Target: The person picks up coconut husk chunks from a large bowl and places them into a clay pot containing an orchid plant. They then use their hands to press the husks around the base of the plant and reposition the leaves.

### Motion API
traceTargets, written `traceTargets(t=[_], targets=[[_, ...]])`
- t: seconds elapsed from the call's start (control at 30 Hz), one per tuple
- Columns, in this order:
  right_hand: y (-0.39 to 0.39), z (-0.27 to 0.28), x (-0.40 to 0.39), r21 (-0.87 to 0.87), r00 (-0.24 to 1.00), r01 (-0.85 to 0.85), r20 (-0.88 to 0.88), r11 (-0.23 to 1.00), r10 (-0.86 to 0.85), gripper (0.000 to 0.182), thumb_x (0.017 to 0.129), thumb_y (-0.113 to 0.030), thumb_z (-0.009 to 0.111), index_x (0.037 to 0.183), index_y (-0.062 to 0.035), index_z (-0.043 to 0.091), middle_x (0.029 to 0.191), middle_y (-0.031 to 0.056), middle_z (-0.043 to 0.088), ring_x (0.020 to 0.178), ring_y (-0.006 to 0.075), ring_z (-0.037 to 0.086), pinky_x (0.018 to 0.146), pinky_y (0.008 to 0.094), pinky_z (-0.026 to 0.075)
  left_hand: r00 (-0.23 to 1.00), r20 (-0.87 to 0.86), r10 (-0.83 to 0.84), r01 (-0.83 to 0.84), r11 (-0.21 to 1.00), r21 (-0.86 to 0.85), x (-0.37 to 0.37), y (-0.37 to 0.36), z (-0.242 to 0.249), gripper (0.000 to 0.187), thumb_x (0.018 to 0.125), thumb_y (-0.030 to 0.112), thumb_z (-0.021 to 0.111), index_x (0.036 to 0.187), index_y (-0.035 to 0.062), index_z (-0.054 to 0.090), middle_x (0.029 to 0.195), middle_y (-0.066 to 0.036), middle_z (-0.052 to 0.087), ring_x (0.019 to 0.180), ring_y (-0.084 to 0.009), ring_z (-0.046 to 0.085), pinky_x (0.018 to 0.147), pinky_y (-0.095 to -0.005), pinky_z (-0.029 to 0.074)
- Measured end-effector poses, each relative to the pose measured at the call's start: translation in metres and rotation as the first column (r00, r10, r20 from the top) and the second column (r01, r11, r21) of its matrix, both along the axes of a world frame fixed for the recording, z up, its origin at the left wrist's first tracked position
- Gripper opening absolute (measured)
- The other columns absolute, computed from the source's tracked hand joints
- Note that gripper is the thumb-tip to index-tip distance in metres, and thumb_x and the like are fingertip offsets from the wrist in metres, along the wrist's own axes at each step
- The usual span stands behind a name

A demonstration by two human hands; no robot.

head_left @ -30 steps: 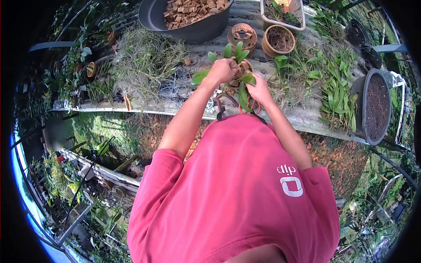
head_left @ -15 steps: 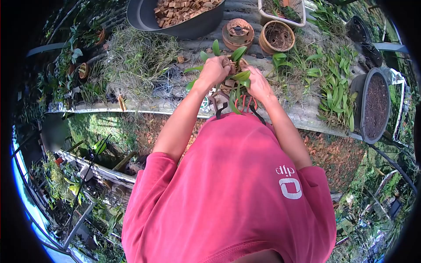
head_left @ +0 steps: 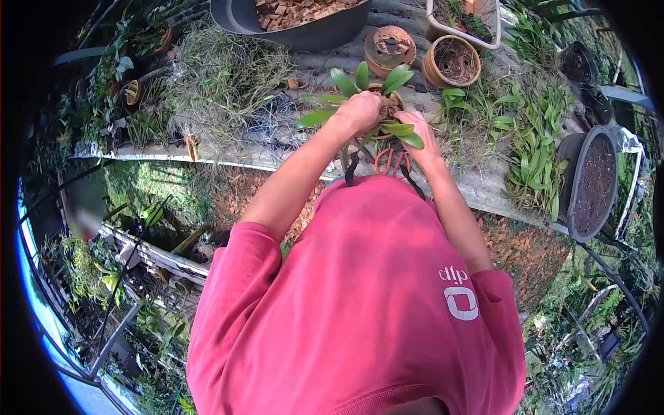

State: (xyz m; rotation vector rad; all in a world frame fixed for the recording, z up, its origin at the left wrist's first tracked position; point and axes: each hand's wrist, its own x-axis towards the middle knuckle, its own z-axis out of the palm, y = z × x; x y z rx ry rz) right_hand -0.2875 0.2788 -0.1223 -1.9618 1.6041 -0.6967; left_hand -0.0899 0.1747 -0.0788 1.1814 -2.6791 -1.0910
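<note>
A leafy green orchid-like plant (head_left: 396,80) stands in a small clay pot (head_left: 399,102), only part of whose rim shows. My left hand (head_left: 362,112) is closed at the plant's base, its fingers curled against a brown clump. From the other side, my right hand (head_left: 423,138) presses its fingertips to the same clump, and a broad leaf covers part of them. Both hands hide most of the pot and roots. Below the pot, the red handles (head_left: 393,162) of a tool show near the table edge.
A black tub of wood-coloured chunks (head_left: 294,14) stands at the back, beside an upturned clay pot (head_left: 390,50) and a filled clay pot (head_left: 452,61). Dry roots (head_left: 221,83) lie left, loose green plants (head_left: 536,155) right. A soil-filled oval pot (head_left: 593,183) is at the right edge.
The view has shifted slightly, so the bench things sit a little lower and farther right. My hands stay at the plant's base, and its leaves now spread differently.
</note>
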Motion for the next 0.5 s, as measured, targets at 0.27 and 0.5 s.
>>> traceTargets(t=[0.27, 0.5], targets=[[0.007, 0.007, 0.012, -0.087, 0.995, 0.097, 0.018, 0.992, -0.095, 0.036, 0.086, -0.012, 0.071, 0.122, -0.0061, 0.069, 0.115, 0.0124, 0.073, 0.111, 0.0355, 0.065, 0.095, 0.0441, 0.055, 0.985, 0.137, -0.103, 0.094, 0.993, 0.071, 0.004, -0.003, -0.009, 0.041, 0.094, 0.020, 0.071, 0.130, 0.0027, 0.063, 0.117, -0.021, 0.072, 0.116, -0.0403, 0.067, 0.103, -0.0490, 0.052], [-0.001, 0.009, 0.014, -0.060, 0.991, 0.032, -0.131, 0.998, -0.040, 0.038, 0.084, -0.014, 0.072, 0.122, -0.0088, 0.070, 0.115, 0.0078, 0.066, 0.113, 0.0315, 0.061, 0.094, 0.0441, 0.055, 0.997, -0.073, 0.024, -0.021, 0.999, 0.049, 0.009, 0.008, 0.020, 0.040, 0.091, 0.006, 0.067, 0.130, 0.0003, 0.065, 0.122, -0.023, 0.070, 0.120, -0.0433, 0.064, 0.104, -0.0485, 0.052]])
